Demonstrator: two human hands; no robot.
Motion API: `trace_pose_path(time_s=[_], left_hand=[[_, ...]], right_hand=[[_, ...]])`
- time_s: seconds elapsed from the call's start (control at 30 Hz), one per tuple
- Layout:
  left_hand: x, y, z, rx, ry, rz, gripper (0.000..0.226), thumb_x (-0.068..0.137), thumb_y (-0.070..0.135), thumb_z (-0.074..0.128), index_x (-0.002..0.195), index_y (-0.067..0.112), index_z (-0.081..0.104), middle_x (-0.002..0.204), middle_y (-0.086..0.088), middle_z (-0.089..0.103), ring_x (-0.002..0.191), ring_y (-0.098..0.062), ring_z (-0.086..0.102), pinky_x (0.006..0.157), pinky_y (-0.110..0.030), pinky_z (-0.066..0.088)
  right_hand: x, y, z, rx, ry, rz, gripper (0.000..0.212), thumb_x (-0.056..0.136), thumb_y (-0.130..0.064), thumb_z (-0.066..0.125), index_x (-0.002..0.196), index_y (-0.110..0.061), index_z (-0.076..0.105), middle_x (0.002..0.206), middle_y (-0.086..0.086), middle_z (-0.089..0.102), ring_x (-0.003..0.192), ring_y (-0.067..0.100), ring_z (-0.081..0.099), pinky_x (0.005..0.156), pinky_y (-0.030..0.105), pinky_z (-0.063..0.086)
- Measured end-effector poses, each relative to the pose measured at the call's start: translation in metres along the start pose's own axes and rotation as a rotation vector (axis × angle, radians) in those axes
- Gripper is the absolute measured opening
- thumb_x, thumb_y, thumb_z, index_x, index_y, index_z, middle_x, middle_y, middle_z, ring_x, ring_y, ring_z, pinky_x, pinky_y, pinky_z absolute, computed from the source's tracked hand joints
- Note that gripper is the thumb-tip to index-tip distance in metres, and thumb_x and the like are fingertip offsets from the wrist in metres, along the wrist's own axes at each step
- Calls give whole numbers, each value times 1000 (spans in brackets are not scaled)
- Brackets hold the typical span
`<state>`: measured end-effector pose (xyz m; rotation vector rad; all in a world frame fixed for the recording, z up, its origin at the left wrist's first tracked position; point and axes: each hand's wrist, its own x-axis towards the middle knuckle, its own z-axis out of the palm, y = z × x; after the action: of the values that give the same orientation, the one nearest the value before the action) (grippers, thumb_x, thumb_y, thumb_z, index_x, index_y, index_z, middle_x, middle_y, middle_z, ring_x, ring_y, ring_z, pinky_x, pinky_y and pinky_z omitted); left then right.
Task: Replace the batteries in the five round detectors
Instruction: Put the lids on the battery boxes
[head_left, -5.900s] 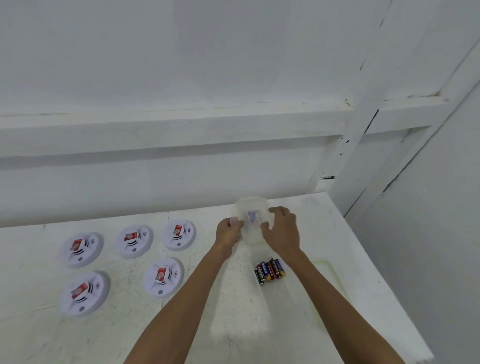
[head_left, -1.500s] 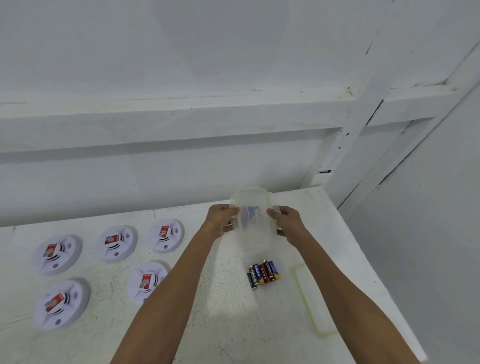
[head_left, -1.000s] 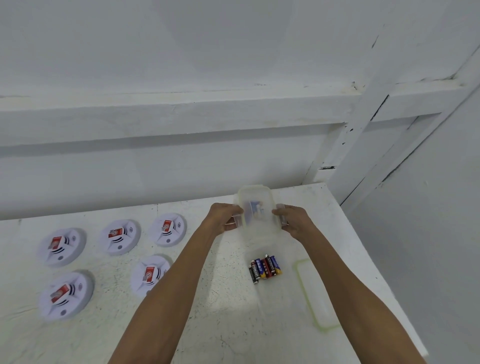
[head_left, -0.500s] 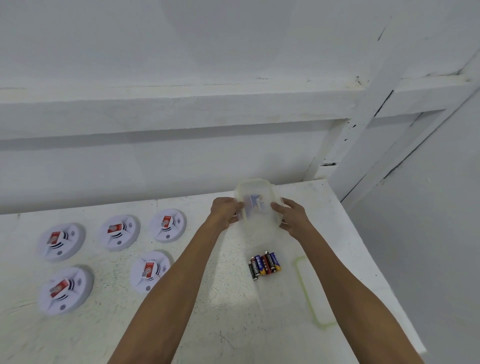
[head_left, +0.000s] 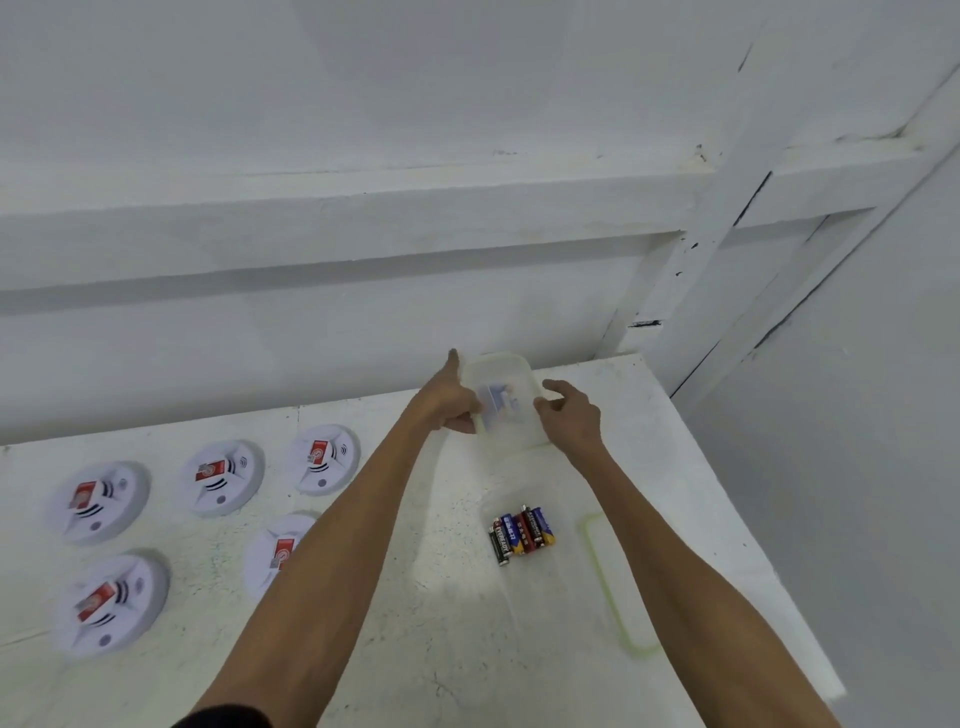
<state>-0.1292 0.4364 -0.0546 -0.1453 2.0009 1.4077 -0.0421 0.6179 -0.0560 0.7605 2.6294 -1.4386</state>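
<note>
Left hand (head_left: 451, 402) gripped the clear container (head_left: 506, 405) at its nine o'clock side, right hand (head_left: 569, 415) clasped three o'clock. Batteries (head_left: 521, 534) lay at six o'clock of it; five detectors (head_left: 221, 478) sat toward eight o'clock.

A white table (head_left: 441, 649) carries five round detectors (head_left: 221, 478), loose batteries (head_left: 521, 534), and seemingly a clear lid (head_left: 618, 582).
</note>
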Motion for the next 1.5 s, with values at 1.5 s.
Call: trace_pose_path(time_s=[1.5], left_hand=[[-155,-145,75,-364,-73,18,32,101,14,66,128,3,52,103,-21,62,71,-35,73,70,-42,65]], right_hand=[[-138,124,-106,-436,32,260,59,70,-50,86,97,-7,56,94,6,58,83,23,54,66,32,40]])
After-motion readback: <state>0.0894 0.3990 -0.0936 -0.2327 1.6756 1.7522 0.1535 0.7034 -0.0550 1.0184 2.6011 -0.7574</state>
